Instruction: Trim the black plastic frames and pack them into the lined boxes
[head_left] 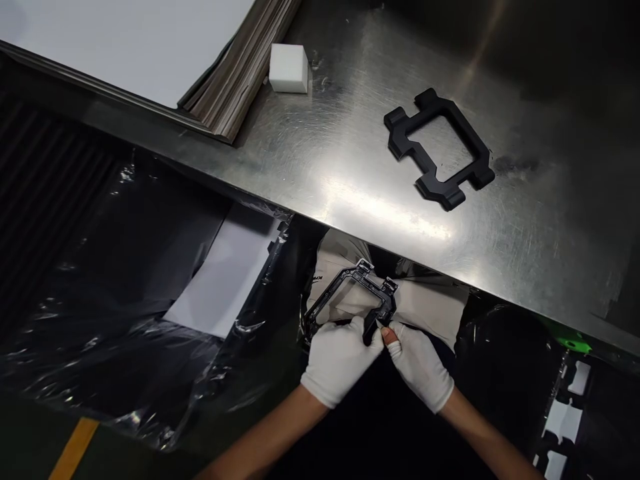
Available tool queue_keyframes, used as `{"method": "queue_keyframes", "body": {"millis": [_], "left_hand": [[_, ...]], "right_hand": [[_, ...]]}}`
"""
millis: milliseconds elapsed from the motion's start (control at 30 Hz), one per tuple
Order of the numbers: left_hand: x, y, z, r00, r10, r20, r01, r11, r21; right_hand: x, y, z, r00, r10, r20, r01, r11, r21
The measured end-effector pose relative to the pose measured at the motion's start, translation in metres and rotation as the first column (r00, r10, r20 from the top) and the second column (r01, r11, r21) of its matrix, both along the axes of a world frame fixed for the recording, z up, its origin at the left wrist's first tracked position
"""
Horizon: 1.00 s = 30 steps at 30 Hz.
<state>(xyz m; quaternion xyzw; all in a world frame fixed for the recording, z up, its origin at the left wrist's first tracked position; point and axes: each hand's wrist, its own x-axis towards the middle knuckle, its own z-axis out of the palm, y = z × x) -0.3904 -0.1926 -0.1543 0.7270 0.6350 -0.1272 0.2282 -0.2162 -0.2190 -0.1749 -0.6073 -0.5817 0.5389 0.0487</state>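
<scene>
My left hand (339, 360) and my right hand (419, 363) wear white gloves and meet below the steel table's edge, over my lap. Together they grip the near side of a thin black frame-shaped part (367, 283) with small silver tabs at its far corners. The left fingers curl round its near left edge. A bare fingertip shows through the right glove, pinching the frame's near right corner. A thicker black frame (437, 148) lies flat on the steel table (320, 167), far from both hands.
A white foam block (289, 67) sits by a stack of white and brown sheets (235, 73) at the table's far left. Black plastic film (125, 320) with a white sheet (225, 280) lies below left. White cut-out pieces (565, 420) and a green object (570, 341) show at right.
</scene>
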Motion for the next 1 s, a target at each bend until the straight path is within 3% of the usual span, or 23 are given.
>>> {"method": "queue_keyframes", "body": {"millis": [233,333,400,467,533,600,700,767,833,900,1000], "left_hand": [[0.002,0.001,0.000,0.995,0.103,-0.009,-0.104,0.993,-0.055],[-0.011,0.009,0.004,0.962,0.223,0.159,-0.199,0.968,-0.153],[-0.026,0.018,0.014,0.848,0.374,0.375,-0.265,0.913,-0.310],[-0.042,0.028,0.033,0.629,0.565,0.533,-0.283,0.806,-0.520],[-0.053,0.040,0.058,0.392,0.698,0.599,-0.239,0.706,-0.667],[-0.055,0.053,0.086,0.209,0.747,0.631,-0.202,0.665,-0.720],[-0.037,0.079,0.120,0.071,0.745,0.663,-0.172,0.664,-0.728],[-0.016,0.101,0.131,0.074,0.701,0.709,-0.101,0.713,-0.694],[0.005,0.124,0.133,0.115,0.650,0.751,0.006,0.756,-0.655],[0.023,0.145,0.128,0.145,0.656,0.741,0.060,0.742,-0.668],[0.041,0.167,0.116,0.145,0.723,0.676,0.040,0.678,-0.734]], "right_hand": [[0.013,0.007,0.007,0.978,-0.086,-0.193,0.081,0.996,-0.033],[0.031,0.009,0.015,0.948,-0.154,-0.278,0.119,0.983,-0.138],[0.048,0.008,0.022,0.913,-0.248,-0.324,0.158,0.947,-0.280],[0.068,0.009,0.032,0.881,-0.335,-0.332,0.187,0.894,-0.407],[0.090,0.011,0.045,0.892,-0.332,-0.308,0.182,0.886,-0.427],[0.109,0.019,0.063,0.926,-0.286,-0.245,0.194,0.920,-0.340],[0.126,0.040,0.092,0.944,-0.303,-0.127,0.293,0.952,-0.094],[0.126,0.059,0.108,0.937,-0.341,-0.074,0.347,0.935,0.079],[0.120,0.077,0.117,0.934,-0.355,-0.032,0.354,0.914,0.196],[0.109,0.094,0.115,0.938,-0.347,0.005,0.335,0.908,0.252],[0.089,0.111,0.098,0.957,-0.274,0.099,0.219,0.901,0.375]]}}
